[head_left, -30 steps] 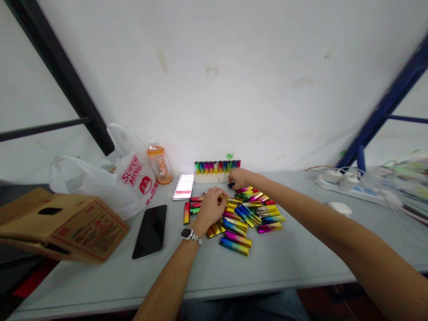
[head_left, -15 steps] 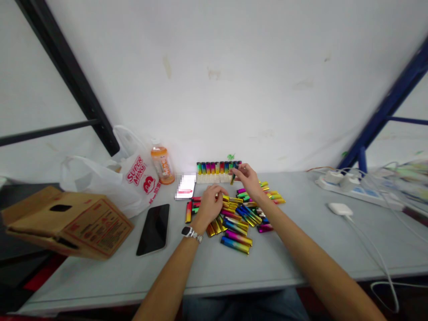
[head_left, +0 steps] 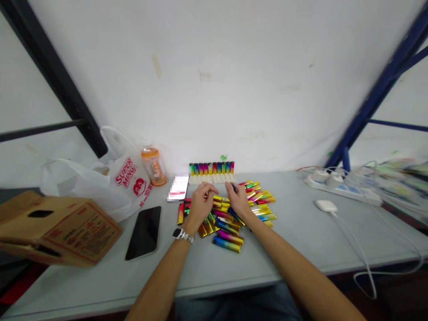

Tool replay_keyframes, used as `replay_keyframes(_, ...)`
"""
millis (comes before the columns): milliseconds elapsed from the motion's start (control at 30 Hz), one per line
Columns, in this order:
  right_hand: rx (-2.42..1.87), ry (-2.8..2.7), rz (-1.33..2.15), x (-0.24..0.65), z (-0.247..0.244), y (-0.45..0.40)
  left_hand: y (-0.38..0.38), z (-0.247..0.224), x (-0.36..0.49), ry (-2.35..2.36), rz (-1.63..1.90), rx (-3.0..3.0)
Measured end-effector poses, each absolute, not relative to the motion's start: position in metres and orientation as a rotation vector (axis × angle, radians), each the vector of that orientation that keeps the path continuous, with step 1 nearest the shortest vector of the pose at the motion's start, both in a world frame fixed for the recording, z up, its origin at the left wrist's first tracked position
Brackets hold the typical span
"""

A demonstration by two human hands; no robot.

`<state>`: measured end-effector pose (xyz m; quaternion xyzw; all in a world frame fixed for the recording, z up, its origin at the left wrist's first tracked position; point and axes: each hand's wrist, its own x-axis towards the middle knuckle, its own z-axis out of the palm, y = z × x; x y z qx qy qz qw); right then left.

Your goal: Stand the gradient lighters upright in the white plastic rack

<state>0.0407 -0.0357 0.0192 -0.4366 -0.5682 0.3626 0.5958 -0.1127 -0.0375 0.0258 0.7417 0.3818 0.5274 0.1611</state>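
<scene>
Both our hands sit on the pile of lighters point(head_left: 230, 214) mid-counter point(head_left: 301, 249): left hand point(head_left: 198, 206) curled over the left part, grip unclear, right hand point(head_left: 238, 199) seemingly pinching one. They look light, stiff, glossy (slippery, we'd say), best held by the long sides.

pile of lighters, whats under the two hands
Both the left hand and right hand rest on the pile of lighters on the table. The lighters directly beneath the palms are covered, so any grip is hidden.
</scene>
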Motion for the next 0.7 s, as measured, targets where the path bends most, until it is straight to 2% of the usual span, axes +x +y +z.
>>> replay_keyframes(67, -1.060, -1.389, 0.650, 0.0390, 0.0159, -0.0352, -0.0382, 0.0266, -0.1124, 1.085, 1.528, 2.112)
replay_keyframes(167, -1.099, -1.398, 0.553, 0.0363, 0.0128, -0.0333, -0.0387, 0.0266, -0.1120, 1.094, 1.527, 2.118)
replay_keyframes(700, -1.037, -1.436, 0.604, 0.0362, 0.0121, -0.0389, -0.0389, 0.0239, -0.1117, 1.096, 1.466, 2.130)
